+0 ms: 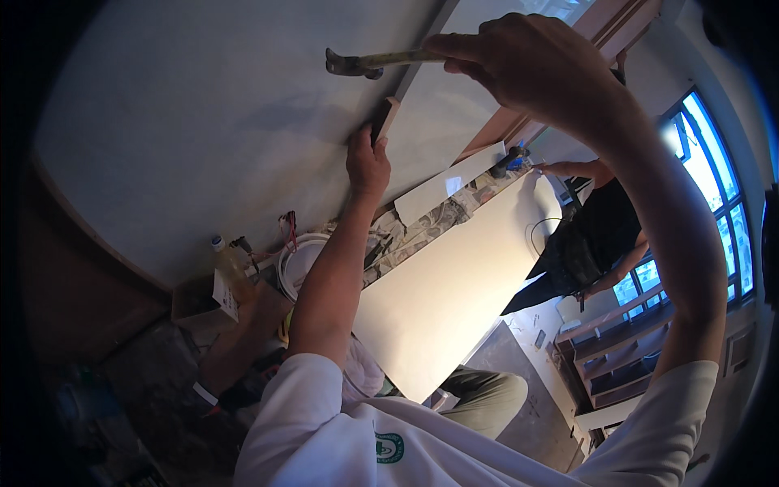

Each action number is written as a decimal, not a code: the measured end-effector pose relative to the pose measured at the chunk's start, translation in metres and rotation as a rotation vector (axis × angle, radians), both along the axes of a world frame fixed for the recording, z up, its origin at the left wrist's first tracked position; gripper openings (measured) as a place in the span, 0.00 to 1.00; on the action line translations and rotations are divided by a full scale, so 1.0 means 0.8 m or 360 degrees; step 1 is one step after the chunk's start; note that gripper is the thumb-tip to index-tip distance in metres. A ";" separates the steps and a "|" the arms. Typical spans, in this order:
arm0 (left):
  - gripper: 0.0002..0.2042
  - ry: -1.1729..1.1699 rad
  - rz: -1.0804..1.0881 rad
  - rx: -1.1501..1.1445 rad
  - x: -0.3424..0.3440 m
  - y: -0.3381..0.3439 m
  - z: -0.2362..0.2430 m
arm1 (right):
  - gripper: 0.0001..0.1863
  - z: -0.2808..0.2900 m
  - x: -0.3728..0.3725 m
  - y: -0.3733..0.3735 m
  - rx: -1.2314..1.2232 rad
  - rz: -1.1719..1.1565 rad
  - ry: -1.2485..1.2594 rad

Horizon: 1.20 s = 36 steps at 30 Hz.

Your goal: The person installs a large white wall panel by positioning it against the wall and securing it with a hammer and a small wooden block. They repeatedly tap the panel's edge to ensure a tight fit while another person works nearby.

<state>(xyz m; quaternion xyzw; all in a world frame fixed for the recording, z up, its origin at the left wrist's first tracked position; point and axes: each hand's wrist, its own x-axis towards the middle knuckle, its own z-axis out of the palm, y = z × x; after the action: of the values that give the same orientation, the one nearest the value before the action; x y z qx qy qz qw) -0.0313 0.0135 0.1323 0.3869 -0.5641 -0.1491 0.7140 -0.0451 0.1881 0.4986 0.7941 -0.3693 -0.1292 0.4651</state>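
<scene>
My right hand (535, 65), raised at the upper right, is closed round the handle of a claw hammer (393, 59). The hammer's dark metal head points left, in front of a large pale panel (203, 114). Lower and to the left, my left hand (367, 166) grips a small wooden block (388, 120). The block stands up from the fingers beside a dark vertical edge (422, 61) of the panel, and I cannot tell whether it touches that edge. A gap separates the hammer head from the block.
A long white board (454, 276) slopes below my arms. At its far end stands a person in black (604, 231), one arm reaching to it. A white bucket (296, 264), a bottle (230, 268) and a cardboard box (199, 304) sit at the left. Shelves (613, 357) and a window (714, 162) are at the right.
</scene>
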 end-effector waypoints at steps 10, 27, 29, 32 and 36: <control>0.20 -0.0009 -0.0016 0.0018 0.004 -0.002 0.003 | 0.12 -0.028 0.034 -0.024 0.0385 -0.0251 -0.0086; 0.21 -0.0041 -0.0094 0.0052 0.000 0.000 0.003 | 0.11 -0.067 0.043 -0.060 0.0444 -0.0071 0.0147; 0.20 -0.0031 -0.0087 0.0084 -0.005 0.003 0.005 | 0.10 -0.066 0.026 -0.059 0.0419 -0.0204 0.0153; 0.19 -0.0045 -0.0055 0.0064 -0.011 -0.006 0.006 | 0.11 -0.048 0.005 -0.034 0.0354 -0.0319 -0.0015; 0.18 -0.0001 0.0046 0.0137 0.028 0.001 -0.002 | 0.15 -0.076 -0.061 0.060 0.0249 -0.0354 -0.0936</control>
<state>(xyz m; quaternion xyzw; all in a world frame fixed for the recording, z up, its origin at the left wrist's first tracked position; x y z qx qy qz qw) -0.0087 0.0145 0.1310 0.4255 -0.5516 -0.1628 0.6987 -0.0936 0.2364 0.4379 0.7856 -0.5612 0.0278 0.2591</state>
